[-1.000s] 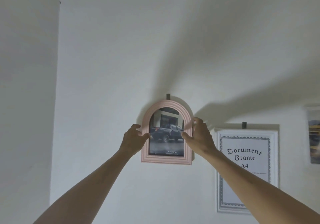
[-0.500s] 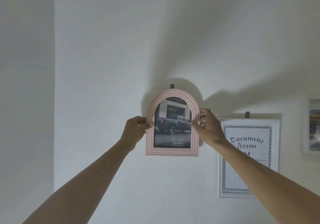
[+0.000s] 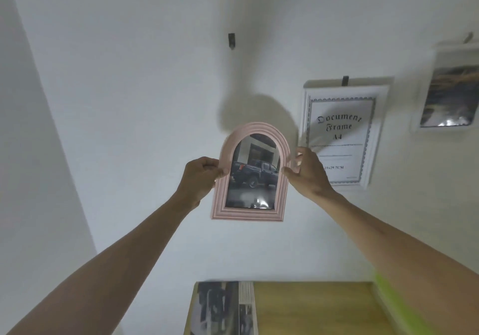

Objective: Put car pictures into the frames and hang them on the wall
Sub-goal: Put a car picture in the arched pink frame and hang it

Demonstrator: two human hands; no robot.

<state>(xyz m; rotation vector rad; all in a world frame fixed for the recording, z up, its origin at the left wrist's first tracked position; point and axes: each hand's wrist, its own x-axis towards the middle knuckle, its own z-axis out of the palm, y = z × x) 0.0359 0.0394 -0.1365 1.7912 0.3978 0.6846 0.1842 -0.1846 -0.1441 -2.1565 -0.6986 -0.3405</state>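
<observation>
Overhead, both bare arms reach up and forward from the bottom corners toward the white wall (image 3: 129,75). The left hand (image 3: 199,179) has its grip clamped on the left edge of the pink arched frame (image 3: 248,214), thumb on the front moulding and the other fingers curled out of sight behind it. That frame is held in the air in front of the wall, upright and a little tilted, with the car picture (image 3: 252,176) of a dark pickup truck inside it; glare blots out the lower strip of the picture. Well above the frame a small dark hook (image 3: 231,41) sits bare on the wall, clear of the frame's top. The right hand (image 3: 307,174) is clamped on the frame's right edge in the same way, thumb in front, fingertips partly hidden behind the moulding. Just beyond that hand a white document frame (image 3: 373,137) hangs from its own hook, its fine print too blurred to read. At the right edge another hung picture (image 3: 448,96) is smeared by motion and cut off. Below, a wooden desk (image 3: 324,308) shows only its far edge, with a sheet of car prints (image 3: 223,308) lying at its left corner, blurred and cropped.
</observation>
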